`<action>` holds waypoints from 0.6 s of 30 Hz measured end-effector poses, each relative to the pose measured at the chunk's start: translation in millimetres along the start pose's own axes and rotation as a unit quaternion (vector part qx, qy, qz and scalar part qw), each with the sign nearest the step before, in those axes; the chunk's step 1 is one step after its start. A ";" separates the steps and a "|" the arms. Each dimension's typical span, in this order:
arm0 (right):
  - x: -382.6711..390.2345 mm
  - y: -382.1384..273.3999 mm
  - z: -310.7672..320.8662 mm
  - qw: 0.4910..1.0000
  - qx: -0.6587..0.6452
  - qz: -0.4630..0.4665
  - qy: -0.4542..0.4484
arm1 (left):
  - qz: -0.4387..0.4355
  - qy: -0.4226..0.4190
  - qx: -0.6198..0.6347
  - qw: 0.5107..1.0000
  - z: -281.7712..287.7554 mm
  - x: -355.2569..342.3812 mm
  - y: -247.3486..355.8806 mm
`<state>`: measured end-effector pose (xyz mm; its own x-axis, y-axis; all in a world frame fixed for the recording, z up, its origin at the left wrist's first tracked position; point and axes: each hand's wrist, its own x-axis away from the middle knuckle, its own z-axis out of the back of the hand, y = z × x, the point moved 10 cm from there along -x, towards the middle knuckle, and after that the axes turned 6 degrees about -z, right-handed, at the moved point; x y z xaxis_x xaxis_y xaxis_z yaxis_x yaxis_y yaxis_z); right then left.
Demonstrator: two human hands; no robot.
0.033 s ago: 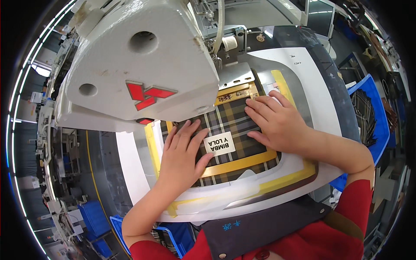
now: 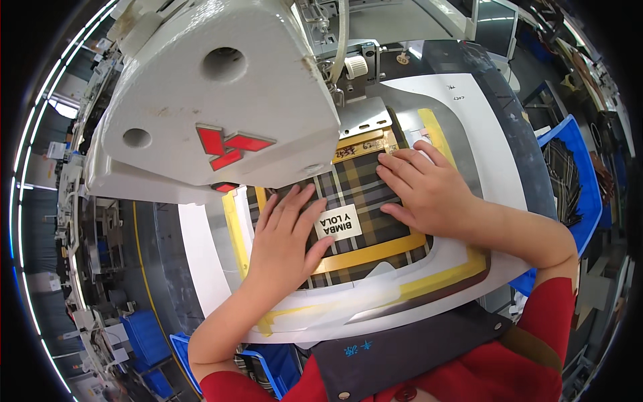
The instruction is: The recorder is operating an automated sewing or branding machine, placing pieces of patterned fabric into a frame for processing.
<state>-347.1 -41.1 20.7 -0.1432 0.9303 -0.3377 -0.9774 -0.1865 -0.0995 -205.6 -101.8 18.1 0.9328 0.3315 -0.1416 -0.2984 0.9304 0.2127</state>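
Observation:
Plaid fabric [image 2: 362,184] in dark grey, tan and white lies in a gold-edged frame [image 2: 375,252] under the sewing machine head [image 2: 221,94]. A small cream label [image 2: 339,222] with dark lettering rests on the fabric. My left hand [image 2: 284,234] lies flat on the fabric's left side, fingers spread, its thumb and index finger beside the label's left edge. My right hand [image 2: 432,184] rests open on the right side, fingertips on the fabric near the frame's upper right corner. Above the far edge sits a slotted metal clamp plate [image 2: 362,125].
Around the frame is a white sheet [image 2: 495,154] with yellow tape [image 2: 439,137] on a dark tabletop. A blue bin [image 2: 581,174] holding dark plaid pieces stands at right. More blue bins [image 2: 284,372] are near my lap. The machine's head covers the left far area.
My left hand has shifted very slightly to the right, and the label a touch to the left. The right hand stays nearly in place.

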 end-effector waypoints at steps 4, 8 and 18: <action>-1.3 -7.2 -3.8 1.000 -0.006 0.010 0.004 | -0.033 -0.012 -0.002 0.999 -7.6 -13.1 16.1; 0.5 -5.9 -7.6 1.000 -0.005 0.023 0.000 | -0.036 -0.008 -0.006 0.999 -16.4 -25.5 22.6; 3.4 -6.3 -18.6 0.999 -0.003 0.053 0.002 | -0.025 -0.006 -0.020 0.999 -31.4 -37.1 28.1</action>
<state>-338.6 -42.6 2.7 -0.2458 0.9036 -0.3508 -0.9556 -0.2865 -0.0686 -254.9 -83.1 -0.9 0.9487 0.2836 -0.1398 -0.2597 0.9511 0.1673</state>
